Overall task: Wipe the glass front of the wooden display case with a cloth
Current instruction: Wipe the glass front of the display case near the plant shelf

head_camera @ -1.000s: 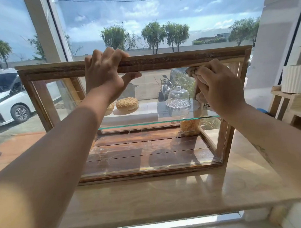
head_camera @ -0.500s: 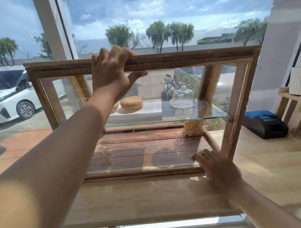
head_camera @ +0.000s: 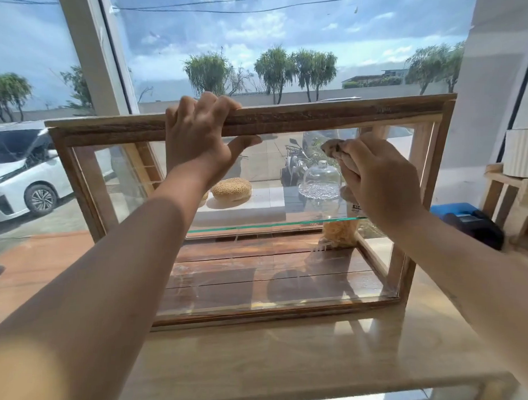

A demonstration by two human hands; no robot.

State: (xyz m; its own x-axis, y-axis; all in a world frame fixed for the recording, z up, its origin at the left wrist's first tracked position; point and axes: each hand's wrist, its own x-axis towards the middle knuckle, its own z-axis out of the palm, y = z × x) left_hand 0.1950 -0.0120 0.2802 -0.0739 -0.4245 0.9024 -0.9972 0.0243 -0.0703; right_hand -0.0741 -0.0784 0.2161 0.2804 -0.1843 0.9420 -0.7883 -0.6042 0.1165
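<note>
Wooden display case [head_camera: 334, 114] stands on worktop [head_camera: 281, 350] before window, glass front [head_camera: 284, 260] facing person. Cloth [head_camera: 332, 148] bunched small, pressed to upper right of glass just under top rail. Right hand [head_camera: 380, 180] curled round cloth, holding it against pane. Left hand [head_camera: 199, 137] grips top rail, fingers hooked over, thumb beneath. Inside, on glass shelf: seeded bun [head_camera: 231, 189], clear dome [head_camera: 322, 178]. White car [head_camera: 24, 173] outside, left.
</note>
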